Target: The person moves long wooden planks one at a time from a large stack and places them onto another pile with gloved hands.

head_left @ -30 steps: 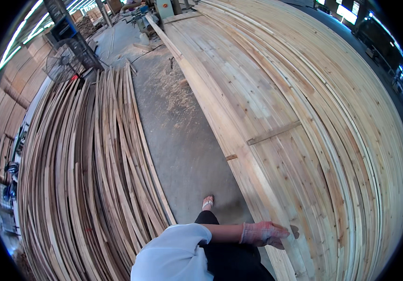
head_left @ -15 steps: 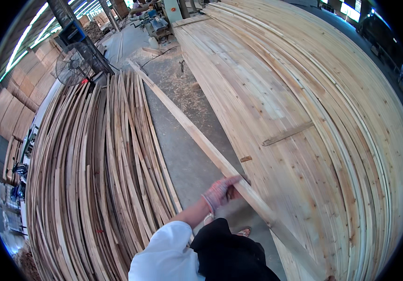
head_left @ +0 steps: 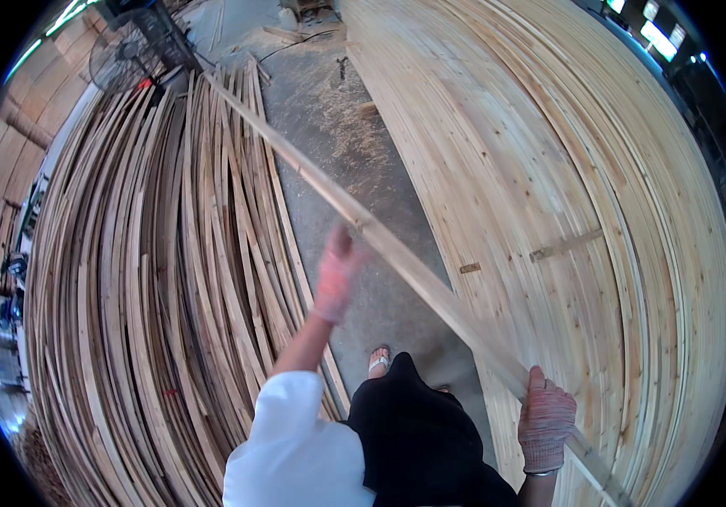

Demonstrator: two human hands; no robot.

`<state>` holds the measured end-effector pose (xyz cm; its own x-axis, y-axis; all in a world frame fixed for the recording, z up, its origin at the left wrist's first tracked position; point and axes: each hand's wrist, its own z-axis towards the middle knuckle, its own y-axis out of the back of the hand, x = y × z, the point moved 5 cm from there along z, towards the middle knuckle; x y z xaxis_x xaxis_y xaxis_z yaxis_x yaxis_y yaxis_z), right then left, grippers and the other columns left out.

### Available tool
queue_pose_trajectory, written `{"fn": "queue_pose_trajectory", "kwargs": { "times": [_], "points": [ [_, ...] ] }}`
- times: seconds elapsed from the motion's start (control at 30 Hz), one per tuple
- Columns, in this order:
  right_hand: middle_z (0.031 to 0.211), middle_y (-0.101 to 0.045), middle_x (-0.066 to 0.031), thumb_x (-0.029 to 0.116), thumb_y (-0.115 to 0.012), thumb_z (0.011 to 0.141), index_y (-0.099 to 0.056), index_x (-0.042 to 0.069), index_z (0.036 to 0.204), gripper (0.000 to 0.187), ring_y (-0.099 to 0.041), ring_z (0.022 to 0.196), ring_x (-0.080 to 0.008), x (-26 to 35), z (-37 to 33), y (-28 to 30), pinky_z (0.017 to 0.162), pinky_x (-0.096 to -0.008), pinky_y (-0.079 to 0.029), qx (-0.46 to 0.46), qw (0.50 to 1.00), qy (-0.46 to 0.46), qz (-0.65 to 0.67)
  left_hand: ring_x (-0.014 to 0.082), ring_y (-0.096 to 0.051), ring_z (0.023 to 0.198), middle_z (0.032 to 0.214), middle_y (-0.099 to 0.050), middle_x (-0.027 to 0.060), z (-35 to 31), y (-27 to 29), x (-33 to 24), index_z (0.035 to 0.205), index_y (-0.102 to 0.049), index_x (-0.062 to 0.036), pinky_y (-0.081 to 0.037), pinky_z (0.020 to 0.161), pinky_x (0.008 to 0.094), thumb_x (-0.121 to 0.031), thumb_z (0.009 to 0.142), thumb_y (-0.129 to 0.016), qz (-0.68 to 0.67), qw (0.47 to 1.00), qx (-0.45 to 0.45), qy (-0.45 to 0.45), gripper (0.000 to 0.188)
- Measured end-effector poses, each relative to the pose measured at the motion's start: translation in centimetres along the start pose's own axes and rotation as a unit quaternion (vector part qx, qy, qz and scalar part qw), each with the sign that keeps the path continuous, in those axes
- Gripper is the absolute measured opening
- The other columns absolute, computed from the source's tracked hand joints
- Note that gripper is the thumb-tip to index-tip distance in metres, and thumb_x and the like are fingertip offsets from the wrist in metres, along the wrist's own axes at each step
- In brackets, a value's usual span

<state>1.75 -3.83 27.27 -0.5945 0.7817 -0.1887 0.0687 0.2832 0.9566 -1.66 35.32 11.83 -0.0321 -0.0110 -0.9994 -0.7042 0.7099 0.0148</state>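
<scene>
A long, pale wooden strip (head_left: 422, 282) slants across my front, its far end over the pile of strips on the left and its near end above the panel on the right. My right hand (head_left: 546, 421), in a reddish knitted glove, is closed around the strip near its lower end. My left hand (head_left: 339, 275), gloved alike, is just left of the strip, over the floor. Motion smears its fingers, and I cannot tell whether a fingertip touches the wood.
Many loose wooden strips (head_left: 139, 279) lie lengthwise at left. A wide stack of pale boards (head_left: 506, 160) fills the right, with a small wood piece (head_left: 470, 268) near its edge. Sawdust (head_left: 333, 110) covers part of the floor. A fan (head_left: 126, 52) stands far left.
My left hand has let go of the strip and moved left and away from me. The strip's far end has swung left over the pile. My right hand has come fully into view.
</scene>
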Motion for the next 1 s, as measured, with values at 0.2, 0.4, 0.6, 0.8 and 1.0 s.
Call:
{"fn": "queue_pose_trajectory", "kwargs": {
  "times": [0.2, 0.4, 0.6, 0.8, 1.0],
  "points": [
    [0.081, -0.059, -0.0113, 0.015, -0.068, 0.073, -0.049, 0.004, 0.120, 0.053, -0.062, 0.072, -0.0299, 4.2, 1.5, 3.4, 0.066, -0.0427, -0.046, 0.054, 0.997, 0.021, 0.043, 0.0304, -0.048, 0.122, 0.128, -0.051, 0.0149, -14.9, -10.4, -8.9, 0.123, -0.056, -0.0152, -0.035, 0.105, 0.0516, -0.036, 0.069, -0.074, 0.277, 0.857, 0.112, -0.421, 0.061],
    [0.087, -0.061, -0.0129, 0.015, -0.070, 0.073, -0.048, 0.003, 0.126, 0.059, -0.061, 0.078, -0.0327, 5.1, 1.3, 5.3, 0.071, -0.0438, -0.045, 0.084, 0.996, 0.025, 0.034, 0.0191, -0.055, 0.087, 0.094, -0.055, 0.0000, -15.9, -15.0, -12.7, 0.102, -0.062, -0.0180, -0.047, 0.087, 0.0431, -0.020, 0.071, -0.062, 0.227, 0.781, 0.084, -0.576, 0.032],
    [0.097, -0.060, -0.0134, 0.024, -0.060, 0.081, -0.055, 0.005, 0.115, 0.039, -0.058, 0.087, -0.0316, 4.7, -2.0, 12.8, 0.082, -0.0466, -0.044, -0.281, 0.930, 0.224, 0.083, 0.0223, -0.055, 0.084, 0.089, -0.055, 0.0028, -12.2, -15.6, -17.2, 0.098, -0.062, -0.0136, -0.050, 0.081, 0.0398, -0.019, 0.067, -0.066, 0.236, 0.747, 0.006, -0.621, 0.032],
    [0.095, -0.059, -0.0109, 0.028, -0.060, 0.080, -0.057, 0.005, 0.109, 0.037, -0.056, 0.081, -0.0310, 2.4, -4.1, 12.1, 0.082, -0.0457, -0.046, -0.336, 0.901, 0.219, 0.163, 0.0244, -0.057, 0.083, 0.092, -0.056, 0.0050, -7.5, -14.4, -29.7, 0.103, -0.062, -0.0144, -0.050, 0.073, 0.0385, -0.021, 0.066, -0.072, 0.284, 0.663, -0.090, -0.687, 0.039],
    [0.098, -0.064, -0.0094, 0.026, -0.066, 0.077, -0.058, 0.009, 0.110, 0.037, -0.060, 0.086, -0.0302, 5.4, -1.0, 8.9, 0.080, -0.0419, -0.047, -0.187, 0.915, 0.289, 0.212, 0.0186, -0.060, 0.073, 0.093, -0.058, 0.0102, -8.7, -3.0, -46.4, 0.107, -0.048, -0.0097, -0.054, 0.051, 0.0254, -0.010, 0.078, -0.069, 0.134, 0.686, -0.195, -0.688, 0.035]
  ]
}}
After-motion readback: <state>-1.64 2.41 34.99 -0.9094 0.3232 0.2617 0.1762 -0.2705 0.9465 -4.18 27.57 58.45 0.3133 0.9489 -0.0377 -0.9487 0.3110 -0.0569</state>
